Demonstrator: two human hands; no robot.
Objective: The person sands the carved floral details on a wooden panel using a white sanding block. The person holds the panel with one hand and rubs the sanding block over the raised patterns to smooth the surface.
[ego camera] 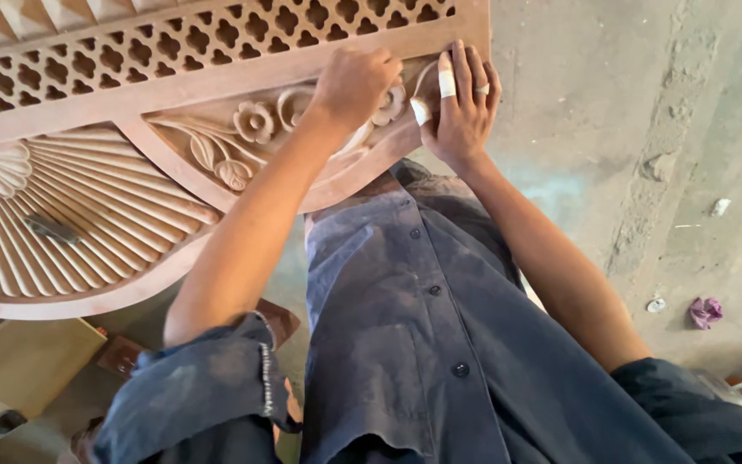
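Hands are pressing on a carved wooden panel (130, 172): left hand (354, 84) curled over the floral relief, right hand (464, 103) lying flat, fingers spread, gripping nothing.

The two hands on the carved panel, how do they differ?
The left hand is curled into a loose fist, pressing on the carved flowers; the right hand lies with fingers stretched up over the carved panel near its corner. The right hand has white tape on two fingers and a ring; the left shows neither. Both touch the panel's relief carving.

carved panel (130, 163) cropped, left hand (355, 84) palm hidden
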